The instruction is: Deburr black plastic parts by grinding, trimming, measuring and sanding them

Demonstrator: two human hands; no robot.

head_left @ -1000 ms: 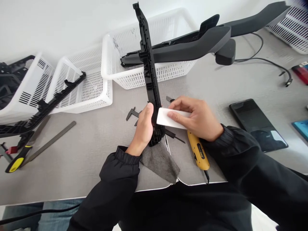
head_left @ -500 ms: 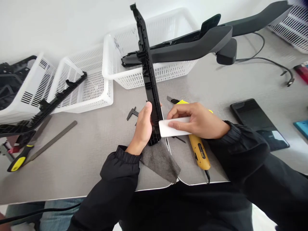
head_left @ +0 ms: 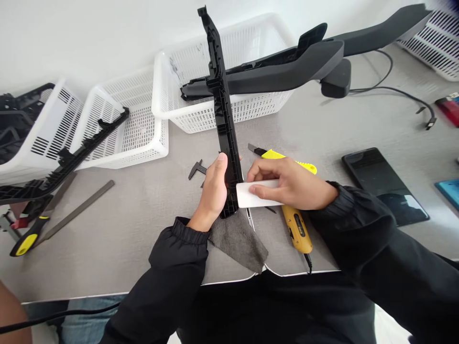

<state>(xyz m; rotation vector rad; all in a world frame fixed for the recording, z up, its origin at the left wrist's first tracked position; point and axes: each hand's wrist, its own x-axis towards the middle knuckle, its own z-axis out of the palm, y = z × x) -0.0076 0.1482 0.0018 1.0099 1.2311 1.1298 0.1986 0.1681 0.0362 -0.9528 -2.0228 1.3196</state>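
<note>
A long black ribbed plastic trim piece (head_left: 223, 107) stands tilted in front of me, and my left hand (head_left: 214, 188) is closed round its lower part. Its bottom end is by a grey cloth (head_left: 240, 241) near the table edge. Between the thumb and fingers of my right hand (head_left: 292, 184) is a flat white block (head_left: 256, 195), whose left end meets the right edge of the trim piece. Below that hand lies a yellow corded power tool (head_left: 297, 229), and a yellow utility knife (head_left: 274, 154) is just behind it. Calipers (head_left: 197, 168) lie partly hidden beside my left hand.
White baskets (head_left: 158, 107) line the back, with dark plastic parts (head_left: 283, 76) jutting out of one. Another black trim strip (head_left: 89, 141) leans over a basket at left. Files (head_left: 81, 209) lie at left; a phone (head_left: 385, 186) and a cable (head_left: 398, 91) are at right.
My right hand has moved the white block down along the trim piece's edge, uncovering the utility knife. My left hand keeps its hold. Part of another person's arm shows at lower left.
</note>
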